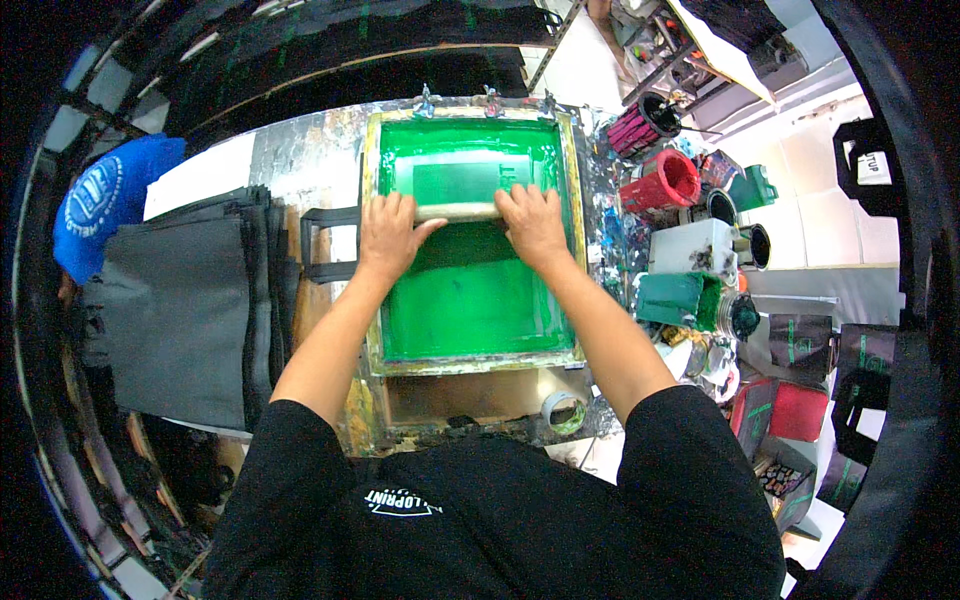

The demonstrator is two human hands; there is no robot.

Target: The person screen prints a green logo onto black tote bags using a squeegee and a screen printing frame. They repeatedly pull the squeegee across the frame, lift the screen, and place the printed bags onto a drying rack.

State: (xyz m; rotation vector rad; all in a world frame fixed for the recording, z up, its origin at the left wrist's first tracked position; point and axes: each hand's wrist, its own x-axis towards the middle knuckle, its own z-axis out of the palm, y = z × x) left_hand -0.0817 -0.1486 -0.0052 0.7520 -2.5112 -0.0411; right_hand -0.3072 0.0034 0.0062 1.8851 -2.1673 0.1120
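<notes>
Both my hands grip a pale wooden-handled squeegee (458, 212), which lies crosswise over a screen-printing frame (480, 367). My left hand (388, 240) is closed round its left end, the thumb along the near side. Round the right end, my right hand (536, 228) is closed too. Green ink (465, 315) covers the mesh inside the frame, with a darker band just on the near side of the squeegee. The squeegee's blade edge is hidden. From under the frame's left side sticks a black bag handle (330, 217); the rest of that bag cannot be made out.
A stack of flat black bags (175, 310) lies left of the frame. Metal hinge clamps (491, 101) hold its far edge. Along the right stand ink containers, including a red tub (660, 180) and a green one (680, 300). A tape roll (564, 411) sits nearby. Someone in blue (115, 200) is far left.
</notes>
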